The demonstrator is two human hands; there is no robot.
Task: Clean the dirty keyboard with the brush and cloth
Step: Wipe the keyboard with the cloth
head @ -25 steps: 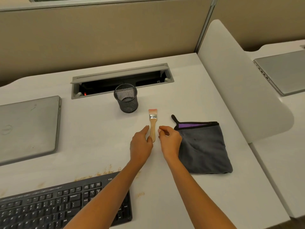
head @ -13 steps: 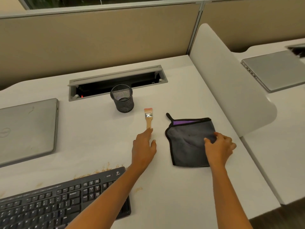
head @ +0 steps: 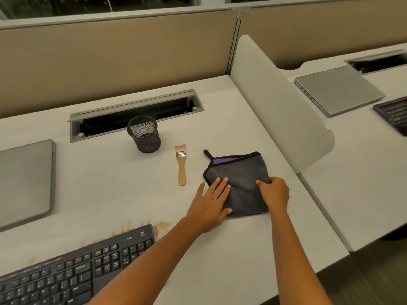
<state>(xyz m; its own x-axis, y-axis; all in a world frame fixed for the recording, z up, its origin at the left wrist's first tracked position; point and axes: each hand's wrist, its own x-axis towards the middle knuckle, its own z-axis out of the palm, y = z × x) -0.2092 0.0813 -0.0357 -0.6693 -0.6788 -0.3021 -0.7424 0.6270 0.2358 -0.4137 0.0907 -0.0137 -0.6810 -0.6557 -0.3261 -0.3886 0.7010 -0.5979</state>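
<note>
A grey cloth (head: 241,175) with a black hem and purple lining lies folded on the white desk (head: 110,183). My left hand (head: 211,201) rests flat on its left part, fingers straight. My right hand (head: 274,193) grips the cloth's right edge with curled fingers. A small wooden-handled brush (head: 181,166) lies loose just left of the cloth, bristles pointing away. The black keyboard (head: 72,267) sits at the near left, with brown crumbs (head: 163,225) scattered along its far edge.
A black mesh pen cup (head: 144,134) stands behind the brush, before an open cable tray (head: 134,113). A closed laptop (head: 24,181) lies at the left. A white divider panel (head: 279,106) bounds the right side; beyond it are another laptop (head: 337,89) and keyboard (head: 394,113).
My left hand moved right from the brush handle onto the cloth. My right hand stayed on the cloth's right edge and the cloth has bunched slightly. The view shifted.
</note>
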